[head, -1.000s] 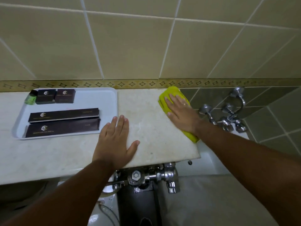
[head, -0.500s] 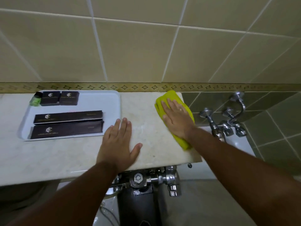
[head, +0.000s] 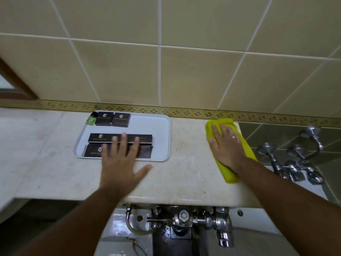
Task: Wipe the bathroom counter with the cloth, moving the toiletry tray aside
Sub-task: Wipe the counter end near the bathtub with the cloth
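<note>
A yellow cloth (head: 248, 150) lies flat at the right end of the pale marble counter (head: 186, 169). My right hand (head: 226, 146) presses on it with the palm down and fingers spread. The white toiletry tray (head: 158, 130) sits at the back of the counter, left of the cloth, with two long dark boxes, two small dark boxes and a small green bottle (head: 90, 119) on it. My left hand (head: 121, 163) is open, fingers apart, over the tray's front edge and the long boxes; whether it touches them I cannot tell.
Chrome taps (head: 295, 159) stick out of the dark tiled wall just right of the counter's end. Chrome pipework and a valve (head: 184, 218) sit under the front edge above a white fixture. A wooden frame (head: 16, 84) is at the far left.
My left hand has left the bare counter and moved forward and left over the tray's front edge. My right hand stays on the cloth near the right end. The camera has shifted.
</note>
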A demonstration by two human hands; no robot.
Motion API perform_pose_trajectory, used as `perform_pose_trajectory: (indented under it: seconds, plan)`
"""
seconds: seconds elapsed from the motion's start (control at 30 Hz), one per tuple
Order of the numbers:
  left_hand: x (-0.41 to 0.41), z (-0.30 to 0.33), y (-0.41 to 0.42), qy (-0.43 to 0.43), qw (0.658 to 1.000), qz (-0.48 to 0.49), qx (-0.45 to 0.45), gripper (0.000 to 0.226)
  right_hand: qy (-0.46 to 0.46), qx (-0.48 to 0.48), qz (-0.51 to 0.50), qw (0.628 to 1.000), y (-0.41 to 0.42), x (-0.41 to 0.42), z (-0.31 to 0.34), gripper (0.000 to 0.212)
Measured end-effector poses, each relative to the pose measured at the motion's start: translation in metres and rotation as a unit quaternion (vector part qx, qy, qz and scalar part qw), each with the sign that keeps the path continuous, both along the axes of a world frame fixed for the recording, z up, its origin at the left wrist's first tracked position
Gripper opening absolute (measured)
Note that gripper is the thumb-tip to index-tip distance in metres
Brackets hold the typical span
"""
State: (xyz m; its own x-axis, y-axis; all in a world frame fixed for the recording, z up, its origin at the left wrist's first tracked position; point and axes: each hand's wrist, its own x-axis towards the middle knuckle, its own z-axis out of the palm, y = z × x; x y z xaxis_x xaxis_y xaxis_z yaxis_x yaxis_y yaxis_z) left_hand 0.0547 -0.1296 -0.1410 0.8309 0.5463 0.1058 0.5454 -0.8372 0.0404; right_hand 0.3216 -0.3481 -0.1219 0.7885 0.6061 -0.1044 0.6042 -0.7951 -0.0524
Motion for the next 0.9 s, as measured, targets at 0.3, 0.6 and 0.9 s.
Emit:
perform_pose_trajectory:
  seconds: [0.3,0.6,0.9]
  plan:
    - [-0.012,-0.010,0.020,-0.020,0.999,0.029,-0.038,0.081,0.062,-0.057,0.400,0.913,-0.076,-0.051,-0.003,0.060]
    - [-0.007,-0.013,0.022,-0.031,0.999,0.028,-0.033,0.082,0.026,-0.021,0.096,0.995,0.014,-0.016,-0.008,0.060]
    - [-0.008,-0.006,0.021,-0.014,0.999,0.015,-0.044,0.083,0.096,-0.038,0.328,0.939,0.008,-0.153,0.007,0.063]
